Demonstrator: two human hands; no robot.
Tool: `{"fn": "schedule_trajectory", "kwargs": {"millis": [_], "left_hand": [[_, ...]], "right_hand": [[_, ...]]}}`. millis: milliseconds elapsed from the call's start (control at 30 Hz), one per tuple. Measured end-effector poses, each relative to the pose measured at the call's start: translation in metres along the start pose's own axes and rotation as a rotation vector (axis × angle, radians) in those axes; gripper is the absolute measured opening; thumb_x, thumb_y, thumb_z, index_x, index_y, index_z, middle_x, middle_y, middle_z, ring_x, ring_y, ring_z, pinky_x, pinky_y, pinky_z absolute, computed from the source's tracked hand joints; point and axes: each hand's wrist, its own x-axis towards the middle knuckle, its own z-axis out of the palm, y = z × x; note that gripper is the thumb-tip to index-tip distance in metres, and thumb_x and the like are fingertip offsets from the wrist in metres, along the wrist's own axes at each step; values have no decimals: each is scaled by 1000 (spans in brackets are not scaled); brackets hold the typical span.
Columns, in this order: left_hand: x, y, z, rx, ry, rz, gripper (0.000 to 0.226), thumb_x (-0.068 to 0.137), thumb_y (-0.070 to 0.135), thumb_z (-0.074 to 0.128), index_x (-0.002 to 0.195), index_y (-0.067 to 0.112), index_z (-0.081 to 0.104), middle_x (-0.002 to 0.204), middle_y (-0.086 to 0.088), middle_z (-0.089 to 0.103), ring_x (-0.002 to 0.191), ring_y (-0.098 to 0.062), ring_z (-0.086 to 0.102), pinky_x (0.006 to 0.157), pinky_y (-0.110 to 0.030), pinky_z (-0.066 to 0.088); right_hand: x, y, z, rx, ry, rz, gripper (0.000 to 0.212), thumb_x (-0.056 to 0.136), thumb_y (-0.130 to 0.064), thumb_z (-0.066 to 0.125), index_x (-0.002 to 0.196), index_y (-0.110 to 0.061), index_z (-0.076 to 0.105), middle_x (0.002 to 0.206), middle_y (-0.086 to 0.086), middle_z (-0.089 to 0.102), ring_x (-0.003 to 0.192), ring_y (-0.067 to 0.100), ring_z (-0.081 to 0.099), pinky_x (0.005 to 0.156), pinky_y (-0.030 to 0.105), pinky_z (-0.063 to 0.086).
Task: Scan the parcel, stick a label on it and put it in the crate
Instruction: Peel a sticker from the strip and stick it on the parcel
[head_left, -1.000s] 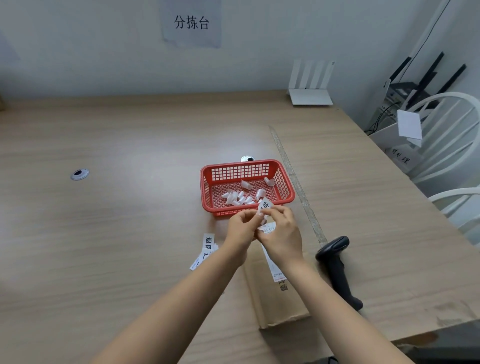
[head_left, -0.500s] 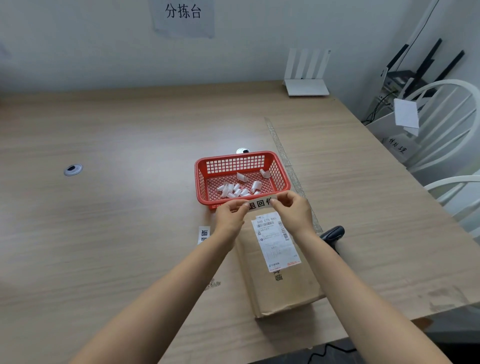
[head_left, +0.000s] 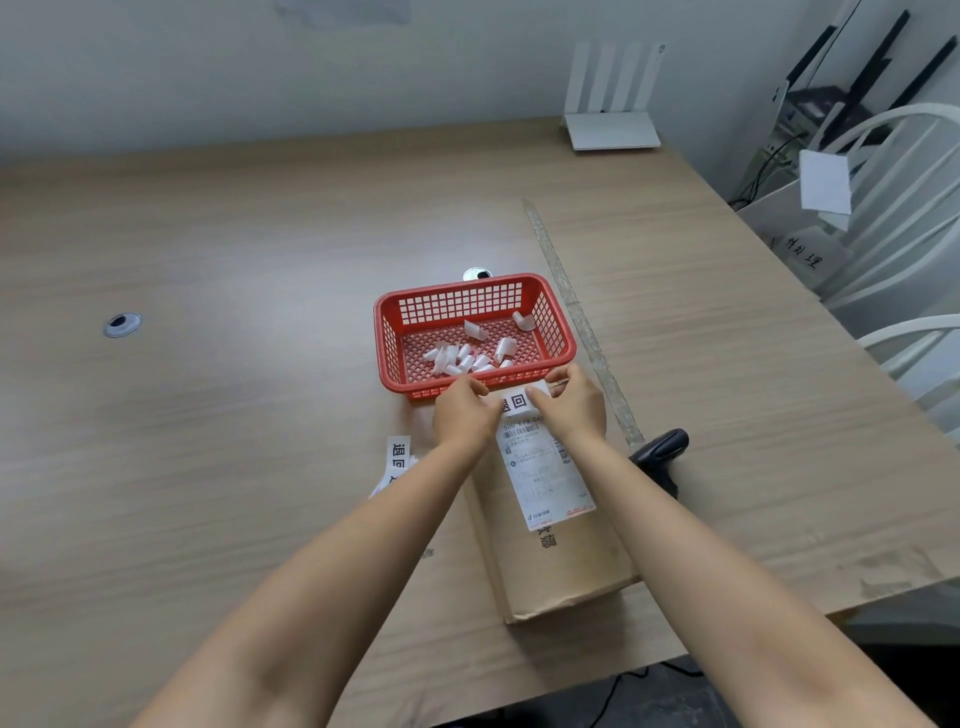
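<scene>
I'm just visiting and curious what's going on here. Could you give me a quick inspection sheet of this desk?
Surface: wooden table, clear ruler lying on it.
Job's things: brown parcel with shipping slip; small label held at its far end; black scanner to its right.
Clutter: red basket holding white paper scraps; spare labels.
Grippers: left hand and right hand pinch the small label.
Cables: wires beside the table.
Surroundings: white router, white chairs.
</scene>
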Motion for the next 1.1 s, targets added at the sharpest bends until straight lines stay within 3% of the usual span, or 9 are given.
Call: {"fn": "schedule_trajectory", "kwargs": {"millis": [167, 467, 667, 867, 967, 1100], "left_hand": [[1, -1, 1, 55, -4, 6, 23, 82, 23, 64, 101, 11, 63, 107, -8, 69, 100, -24, 63, 89, -41, 53], [1, -4, 3, 131, 28, 40, 21, 83, 23, 62, 100, 10, 62, 102, -8, 70, 96, -24, 63, 85, -38, 52], [1, -10, 6, 228, 84, 93, 27, 86, 22, 57, 109, 9, 58, 121, -10, 52, 105, -26, 57, 88, -36, 48], [1, -20, 1, 50, 98, 100, 27, 91, 8, 47, 115, 3, 58, 126, -16, 49, 114, -27, 51, 97, -30, 40], [-7, -29, -4, -37, 140, 84, 31, 91, 3, 43, 119, 2, 56, 129, -17, 46, 117, -27, 49, 100, -29, 37], [-29, -51, -6, -114, 108, 45, 36, 92, 8, 42, 126, 1, 48, 135, -18, 39, 119, -30, 49, 102, -30, 35]], "right_hand": [[-1, -2, 7, -99, 24, -2, 33, 77, -32, 70, 98, -13, 53, 99, 5, 69, 90, 25, 64, 70, 33, 48], [-7, -1, 15, -215, 74, -89, 34, 78, -33, 68, 98, -14, 50, 102, 5, 66, 93, 26, 62, 66, 29, 39], [-10, 1, 10, -312, 110, -111, 29, 83, -27, 61, 104, -10, 51, 111, 10, 57, 95, 28, 59, 70, 35, 47], [-16, 11, -5, -102, 199, -106, 14, 85, -5, 49, 99, -4, 54, 106, 14, 58, 80, 22, 54, 62, 29, 39], [-28, 25, -17, -24, 217, -63, 16, 84, -3, 50, 99, -4, 56, 108, 15, 58, 88, 29, 59, 67, 29, 39], [-47, 45, -25, -10, 80, 43, 25, 84, -8, 55, 109, -4, 56, 120, 16, 54, 103, 31, 56, 86, 37, 45]]}}
